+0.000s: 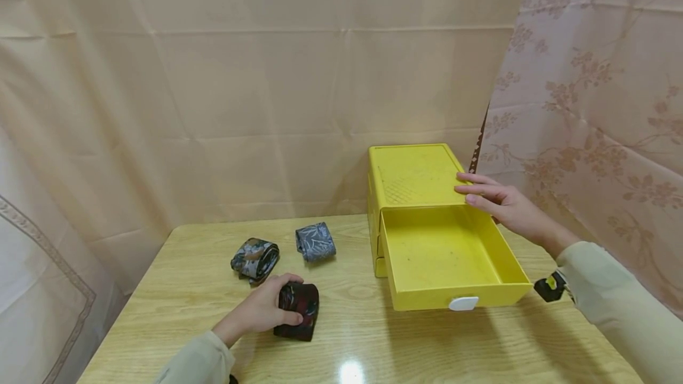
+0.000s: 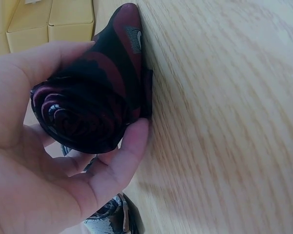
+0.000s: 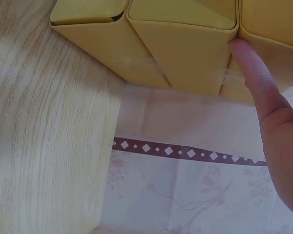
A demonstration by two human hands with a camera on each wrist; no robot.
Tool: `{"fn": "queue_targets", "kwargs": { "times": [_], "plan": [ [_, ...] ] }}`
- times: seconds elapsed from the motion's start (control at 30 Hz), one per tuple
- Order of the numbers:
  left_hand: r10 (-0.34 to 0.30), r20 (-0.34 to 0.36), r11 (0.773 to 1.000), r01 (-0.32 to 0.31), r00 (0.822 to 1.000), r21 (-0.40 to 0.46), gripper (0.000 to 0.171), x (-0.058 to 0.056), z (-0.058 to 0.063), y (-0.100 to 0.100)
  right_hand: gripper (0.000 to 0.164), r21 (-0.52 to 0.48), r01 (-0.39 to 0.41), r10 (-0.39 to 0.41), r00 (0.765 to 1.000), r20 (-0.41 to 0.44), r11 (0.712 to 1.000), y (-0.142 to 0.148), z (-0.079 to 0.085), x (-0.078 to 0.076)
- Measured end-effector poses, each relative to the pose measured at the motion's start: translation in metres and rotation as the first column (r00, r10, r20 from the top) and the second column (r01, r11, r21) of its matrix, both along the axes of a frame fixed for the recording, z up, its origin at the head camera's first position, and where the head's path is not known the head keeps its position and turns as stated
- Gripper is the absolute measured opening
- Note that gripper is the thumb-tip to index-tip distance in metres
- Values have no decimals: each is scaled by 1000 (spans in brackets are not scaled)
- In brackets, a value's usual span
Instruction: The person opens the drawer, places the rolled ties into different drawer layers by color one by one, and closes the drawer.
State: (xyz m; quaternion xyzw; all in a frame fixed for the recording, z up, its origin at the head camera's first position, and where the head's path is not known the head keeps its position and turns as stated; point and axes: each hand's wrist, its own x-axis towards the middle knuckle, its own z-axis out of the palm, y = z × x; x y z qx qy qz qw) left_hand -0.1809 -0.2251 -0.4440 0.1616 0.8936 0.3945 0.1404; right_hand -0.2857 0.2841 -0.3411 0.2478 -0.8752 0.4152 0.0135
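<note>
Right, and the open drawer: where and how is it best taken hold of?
Most likely by the white handle, coming from the near side. The handle juts from the middle of the front of the drawer, nothing blocks it, and the drawer stands well out of the yellow box with that front toward the head camera.

Wood-grain table [image 1: 176, 295]: yellow drawer unit [image 1: 418, 166], grey roll [image 1: 316, 243], multicoloured roll [image 1: 252, 258]; dark roll [image 1: 308, 298], contact unclear.
</note>
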Motion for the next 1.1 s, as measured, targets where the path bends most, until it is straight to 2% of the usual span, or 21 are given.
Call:
{"fn": "queue_targets", "kwargs": {
  "times": [0.3, 0.47, 0.73, 0.97, 1.1],
  "plan": [
    [-5, -6, 1000, 5, 1000, 13, 69, 0, 0, 0, 35, -7, -3, 3, 1000, -2, 1000, 0, -1, 0],
    [-7, -36, 1000, 7, 999, -4, 69, -2, 1, -2, 36, -11, -7, 7, 1000, 4, 1000, 0, -1, 0],
    [13, -45, 1000, -13, 999, -3, 67, -4, 4, -3, 36, -7, -4, 4, 1000, 14, 1000, 0, -1, 0],
    [49, -110, 999, -50, 993, -12, 68, -5, 4, 0, 36, -6, 0, 0, 1000, 20, 1000, 0, -1, 0],
    [44, -136, 999, -46, 990, -11, 68, -6, 3, 1, 36, -2, 4, -4, 1000, 20, 1000, 0, -1, 0]
  ]
}}
